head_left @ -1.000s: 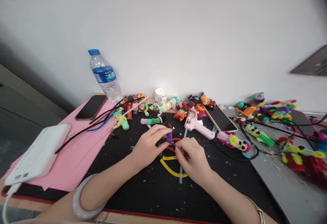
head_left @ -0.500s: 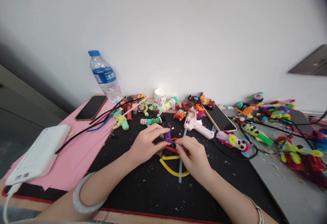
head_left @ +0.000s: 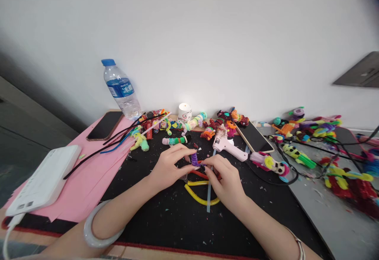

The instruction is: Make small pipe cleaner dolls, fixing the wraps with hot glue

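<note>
My left hand (head_left: 169, 165) holds a purple coiled pipe cleaner (head_left: 194, 159) upright between thumb and forefinger. My right hand (head_left: 225, 175) is closed in a pinch at the coil's lower end, on a short purple length with a dark bit at its tip. Under both hands lies a tool with red and yellow handles (head_left: 201, 200), its head partly hidden by the left hand. A translucent glue stick (head_left: 209, 196) crosses those handles. Just beyond the right hand, a pale pink glue gun (head_left: 232, 149) rests on its side.
Pipe-cleaner figures (head_left: 194, 122) line the wall, with more at the right (head_left: 299, 156) among black cables. A water bottle (head_left: 120, 88), a paper cup (head_left: 185, 112) and two phones (head_left: 105, 125) stand or lie at the back. Pink sheets (head_left: 89, 181) and a white power strip (head_left: 44, 179) lie left.
My right fingers have shifted slightly at the coil's lower end, and more of the purple length shows between the hands. The left hand keeps its hold; everything else stays put.
</note>
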{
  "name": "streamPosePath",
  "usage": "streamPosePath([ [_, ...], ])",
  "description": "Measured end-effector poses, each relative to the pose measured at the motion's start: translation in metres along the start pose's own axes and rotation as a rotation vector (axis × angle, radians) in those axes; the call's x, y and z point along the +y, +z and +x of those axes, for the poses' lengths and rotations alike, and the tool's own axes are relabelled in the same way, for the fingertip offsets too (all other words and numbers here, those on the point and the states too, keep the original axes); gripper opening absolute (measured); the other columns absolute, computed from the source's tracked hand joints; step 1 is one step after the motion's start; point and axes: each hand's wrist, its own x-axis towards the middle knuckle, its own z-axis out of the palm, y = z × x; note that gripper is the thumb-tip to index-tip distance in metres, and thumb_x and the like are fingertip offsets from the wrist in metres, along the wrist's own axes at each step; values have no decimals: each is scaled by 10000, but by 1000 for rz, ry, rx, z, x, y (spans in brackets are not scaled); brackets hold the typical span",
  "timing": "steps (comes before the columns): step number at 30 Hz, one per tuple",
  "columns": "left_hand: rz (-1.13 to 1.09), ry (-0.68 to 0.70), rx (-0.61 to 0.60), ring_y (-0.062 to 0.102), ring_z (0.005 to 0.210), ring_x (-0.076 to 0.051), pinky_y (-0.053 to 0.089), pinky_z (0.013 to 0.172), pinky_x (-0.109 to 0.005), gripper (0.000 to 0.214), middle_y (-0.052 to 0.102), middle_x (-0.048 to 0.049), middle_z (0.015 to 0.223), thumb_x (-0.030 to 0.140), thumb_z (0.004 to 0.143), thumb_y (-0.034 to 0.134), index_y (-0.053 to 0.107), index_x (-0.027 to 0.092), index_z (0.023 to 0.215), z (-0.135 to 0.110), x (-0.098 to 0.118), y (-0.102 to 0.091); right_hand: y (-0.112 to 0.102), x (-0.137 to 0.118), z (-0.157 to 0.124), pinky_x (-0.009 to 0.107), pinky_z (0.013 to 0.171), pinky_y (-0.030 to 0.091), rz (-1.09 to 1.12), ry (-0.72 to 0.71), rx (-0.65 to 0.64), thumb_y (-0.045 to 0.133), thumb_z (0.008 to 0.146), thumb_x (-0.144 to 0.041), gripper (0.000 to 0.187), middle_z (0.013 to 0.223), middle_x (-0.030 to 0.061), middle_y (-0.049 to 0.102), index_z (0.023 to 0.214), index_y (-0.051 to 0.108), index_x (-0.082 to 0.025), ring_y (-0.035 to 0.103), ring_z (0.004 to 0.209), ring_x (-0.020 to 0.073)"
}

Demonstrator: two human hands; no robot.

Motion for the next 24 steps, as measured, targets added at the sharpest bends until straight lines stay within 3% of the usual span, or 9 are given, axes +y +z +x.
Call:
streamPosePath([
  [11,-24,-5,27,594,724,-157,499,713,-302,317,614,-56,793,209,714,709,647,123,1012,0,1,0,1,3,-1,295,679,356,-46,-20,-40,415,905,-133,170,856,32,611,949,566,-197,534,783,167],
  [24,-60,0,42,602,709,-150,500,697,-292,322,617,-54,793,177,694,722,651,124,1004,0,4,1,1,4,-1,291,704,365,1,76,-74,416,895,-142,133,857,21,586,916,530,-208,539,795,168],
])
